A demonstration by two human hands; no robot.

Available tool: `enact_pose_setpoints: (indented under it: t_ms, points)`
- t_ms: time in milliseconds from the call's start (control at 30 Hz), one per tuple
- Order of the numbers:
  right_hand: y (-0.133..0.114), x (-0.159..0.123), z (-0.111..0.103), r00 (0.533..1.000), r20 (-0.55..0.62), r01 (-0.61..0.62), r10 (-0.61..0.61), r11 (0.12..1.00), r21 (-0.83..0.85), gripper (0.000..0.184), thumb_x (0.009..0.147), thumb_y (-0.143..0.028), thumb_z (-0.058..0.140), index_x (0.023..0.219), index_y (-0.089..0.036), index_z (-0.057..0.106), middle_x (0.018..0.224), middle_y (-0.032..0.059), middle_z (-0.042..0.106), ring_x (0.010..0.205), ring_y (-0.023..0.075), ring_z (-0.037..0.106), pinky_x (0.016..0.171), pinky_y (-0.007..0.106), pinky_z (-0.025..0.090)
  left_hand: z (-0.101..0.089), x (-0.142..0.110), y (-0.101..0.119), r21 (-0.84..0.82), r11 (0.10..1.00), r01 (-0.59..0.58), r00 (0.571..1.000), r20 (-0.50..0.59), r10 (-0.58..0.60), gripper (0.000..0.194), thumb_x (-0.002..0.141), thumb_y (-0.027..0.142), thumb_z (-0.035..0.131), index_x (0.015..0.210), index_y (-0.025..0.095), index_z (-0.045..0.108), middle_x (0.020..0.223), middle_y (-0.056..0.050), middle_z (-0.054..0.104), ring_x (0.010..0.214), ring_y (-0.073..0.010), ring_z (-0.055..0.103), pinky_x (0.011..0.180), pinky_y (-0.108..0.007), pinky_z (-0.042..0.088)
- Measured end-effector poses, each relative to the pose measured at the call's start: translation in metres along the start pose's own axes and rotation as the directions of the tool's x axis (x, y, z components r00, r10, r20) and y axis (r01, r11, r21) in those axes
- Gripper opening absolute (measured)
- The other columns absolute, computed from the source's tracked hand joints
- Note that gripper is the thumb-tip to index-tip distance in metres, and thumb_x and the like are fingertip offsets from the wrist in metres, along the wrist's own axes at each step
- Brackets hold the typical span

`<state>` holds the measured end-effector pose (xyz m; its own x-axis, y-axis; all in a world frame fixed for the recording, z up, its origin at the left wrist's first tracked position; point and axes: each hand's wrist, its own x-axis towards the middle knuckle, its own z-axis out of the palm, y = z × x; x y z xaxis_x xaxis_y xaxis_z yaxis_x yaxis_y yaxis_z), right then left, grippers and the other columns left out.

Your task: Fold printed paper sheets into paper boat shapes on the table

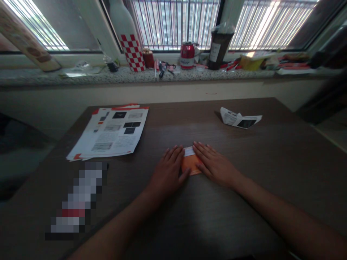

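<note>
Head view, clock centred on the orange paper, 12 toward the windows. Orange paper: small, folded, lying flat on the dark worktop, with a white band along its 12 o'clock edge. Left hand at 9 o'clock, open and palm down, fingers extended toward 12 along the paper's near side, thumb reaching to its 7 o'clock corner. Right hand at 3 o'clock, likewise open and flat, fingertips over the paper's 1 o'clock corner, thumb on its 3 o'clock edge. Neither hand pinches the paper; both touch it, one on each side.

Surroundings: printed sheets in an uneven stack near 10 o'clock, apart from the left hand. Folded printed paper at 2 o'clock, standing partly raised (its exact fold is hard to read). Pixelated object between 8 and 9 o'clock, long and slanted; identity cannot be told. Speckled windowsill beyond the worktop: red can at 12 o'clock, dark-filled cup just past it toward 1, red-and-white checked bottle at 11.
</note>
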<state>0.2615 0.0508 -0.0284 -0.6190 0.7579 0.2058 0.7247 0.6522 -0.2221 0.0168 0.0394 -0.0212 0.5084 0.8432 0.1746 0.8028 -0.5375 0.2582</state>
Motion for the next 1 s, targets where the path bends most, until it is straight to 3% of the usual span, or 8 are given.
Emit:
enact_pose_setpoints:
  t_ms: [100, 233, 500, 700, 800, 1000]
  points:
    - [0.003, 0.000, 0.000, 1.000, -0.003, -0.004, 0.004, 1.000, 0.001, 0.065, 0.111, -0.042, 0.039, 0.169, -0.019, 0.020, 0.171, 0.0131, 0.030, 0.159, 0.0255, 0.027, 0.129, 0.053, 0.031, -0.004, 0.000, -0.003, -0.024, 0.992, -0.120, 0.992, 0.034, 0.121, 0.063, 0.108, 0.046, 0.050, 0.162, 0.015, 0.038, 0.169, -0.012, 0.037, 0.157, -0.0285, 0.033, 0.129, -0.049, 0.027]
    - [0.016, 0.001, -0.006, 1.000, 0.008, 0.020, -0.021, 0.999, 0.031, 0.064, 0.111, -0.040, 0.041, 0.169, -0.021, 0.023, 0.171, 0.0115, 0.031, 0.158, 0.0253, 0.029, 0.129, 0.051, 0.030, -0.009, -0.001, -0.005, -0.064, 0.956, -0.287, 0.943, 0.160, 0.293, 0.052, 0.114, 0.043, 0.040, 0.163, 0.027, 0.038, 0.169, -0.004, 0.039, 0.158, -0.0221, 0.033, 0.131, -0.046, 0.022]
    - [0.025, 0.003, -0.010, 0.995, 0.051, 0.090, -0.089, 0.996, -0.006, 0.064, 0.109, -0.035, 0.042, 0.168, -0.016, 0.025, 0.172, 0.0147, 0.028, 0.159, 0.0264, 0.027, 0.129, 0.051, 0.029, -0.010, -0.004, 0.000, -0.013, 0.954, -0.299, 0.937, 0.183, 0.296, 0.059, 0.113, 0.051, 0.038, 0.167, 0.033, 0.028, 0.172, -0.002, 0.033, 0.160, -0.0250, 0.025, 0.132, -0.048, 0.013]
    - [0.019, 0.001, -0.009, 0.993, 0.085, 0.084, -0.082, 0.996, -0.019, 0.067, 0.112, -0.041, 0.038, 0.170, -0.021, 0.011, 0.174, 0.0104, 0.022, 0.160, 0.0258, 0.024, 0.130, 0.049, 0.027, -0.016, -0.002, -0.009, -0.054, 0.947, -0.317, 0.913, 0.253, 0.320, 0.056, 0.114, 0.051, 0.034, 0.167, 0.035, 0.028, 0.175, 0.002, 0.024, 0.162, -0.0265, 0.017, 0.132, -0.046, 0.017]
    - [0.020, 0.001, -0.008, 0.993, 0.081, 0.086, -0.085, 0.996, -0.013, 0.070, 0.112, -0.045, 0.038, 0.171, -0.024, 0.007, 0.174, 0.0089, 0.020, 0.160, 0.0257, 0.023, 0.130, 0.049, 0.026, -0.021, -0.003, -0.011, -0.070, 0.946, -0.316, 0.906, 0.275, 0.323, 0.056, 0.113, 0.050, 0.037, 0.167, 0.037, 0.028, 0.176, 0.002, 0.021, 0.163, -0.0295, 0.014, 0.131, -0.051, 0.017]
    - [0.022, 0.001, -0.008, 0.992, 0.099, 0.076, -0.074, 0.997, -0.018, 0.070, 0.111, -0.052, 0.037, 0.170, -0.021, 0.015, 0.174, 0.0106, 0.020, 0.161, 0.0253, 0.021, 0.131, 0.049, 0.024, -0.027, -0.004, -0.012, -0.067, 0.954, -0.292, 0.912, 0.281, 0.299, 0.057, 0.110, 0.049, 0.047, 0.164, 0.041, 0.034, 0.175, 0.002, 0.025, 0.161, -0.0347, 0.019, 0.128, -0.056, 0.026]
